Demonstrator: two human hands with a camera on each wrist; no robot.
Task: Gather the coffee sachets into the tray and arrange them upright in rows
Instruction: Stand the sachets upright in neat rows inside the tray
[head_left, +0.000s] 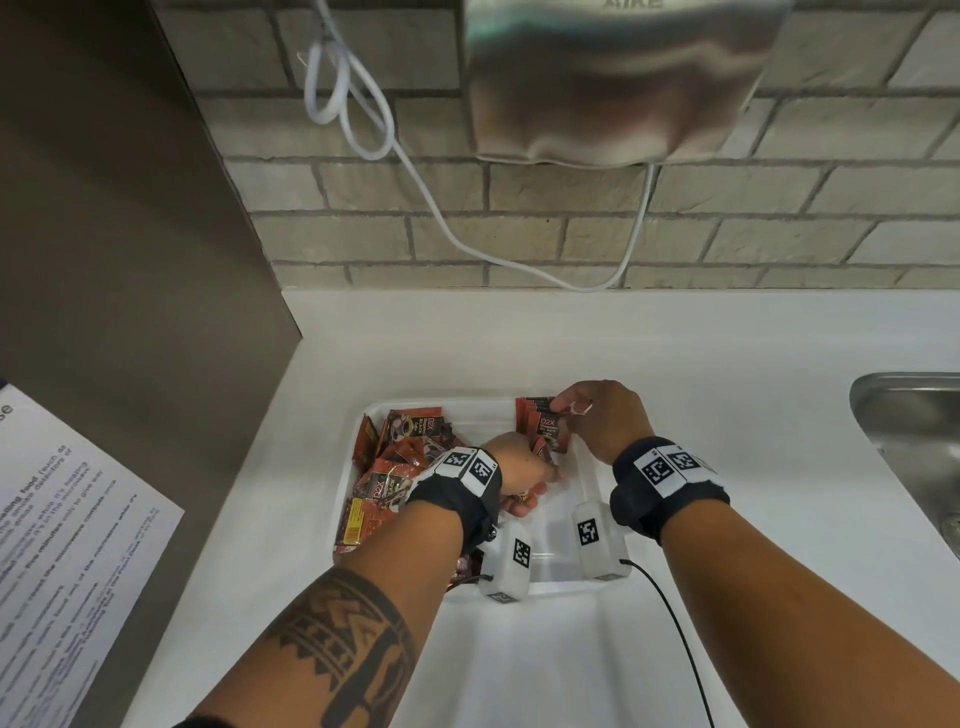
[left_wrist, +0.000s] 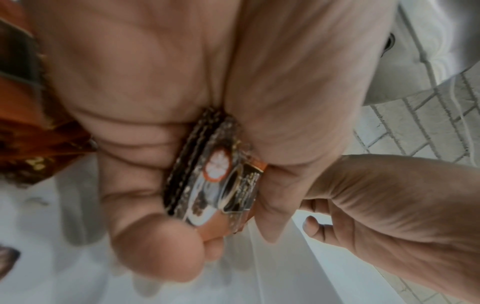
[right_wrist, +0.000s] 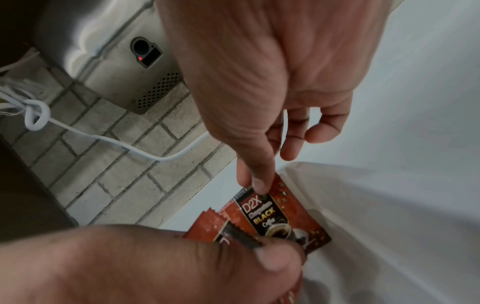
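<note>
Several coffee sachets (head_left: 395, 467) lie jumbled at the left end of the white tray (head_left: 582, 584), while a short upright row (head_left: 540, 423) is being built at its far right corner. The row is steadied by the right hand (head_left: 605, 421), thumb and forefinger pinched on the top edge of the front sachet, the other fingers loosely curled. A small stack of sachets (left_wrist: 205, 174) is gripped edge-on in the left hand (head_left: 519, 462), fingers curled round it.

The sachets are judged light, thin and floppy, with slick foil faces that slide over each other; the crimped top seam is the firmest place to be taken hold of, and a row will likely topple unless braced against the tray wall.

On the white bench (head_left: 727, 364) a sink (head_left: 914, 415) sits well to the right and a printed notice (head_left: 67, 519) to the left. A white cable (head_left: 431, 208) and a steel wall unit (head_left: 613, 78) hang above, clear of the work. Only the loose heap crowds the tray.
</note>
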